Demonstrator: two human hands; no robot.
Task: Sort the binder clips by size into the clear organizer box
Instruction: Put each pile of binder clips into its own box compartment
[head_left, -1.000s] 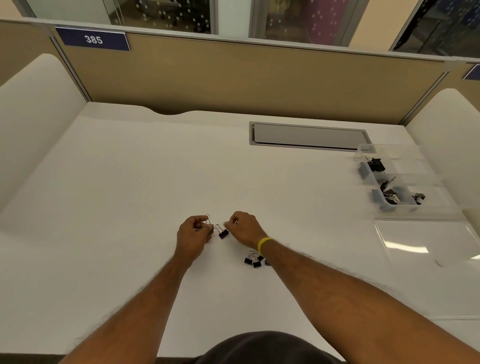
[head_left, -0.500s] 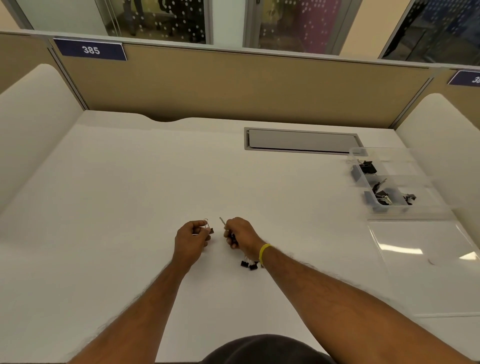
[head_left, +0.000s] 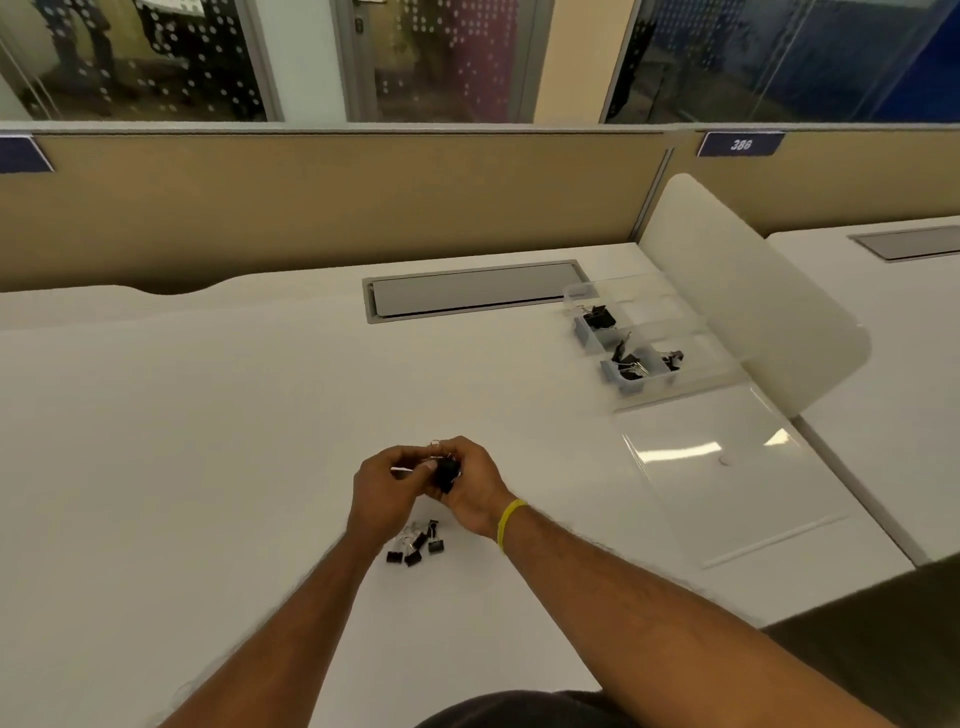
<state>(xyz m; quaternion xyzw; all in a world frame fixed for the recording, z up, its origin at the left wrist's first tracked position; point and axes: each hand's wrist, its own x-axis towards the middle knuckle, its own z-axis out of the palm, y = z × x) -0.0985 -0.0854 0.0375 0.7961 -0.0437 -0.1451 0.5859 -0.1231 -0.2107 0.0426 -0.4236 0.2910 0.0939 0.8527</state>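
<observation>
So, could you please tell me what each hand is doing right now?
Left hand: pinches a small binder clip by its wire handle.
Right hand: fingers curled round a black binder clip.

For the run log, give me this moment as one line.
left hand: pinches held clips | right hand: grips held clips | loose clips: on desk between forearms | organizer box: open, clips in two compartments
</observation>
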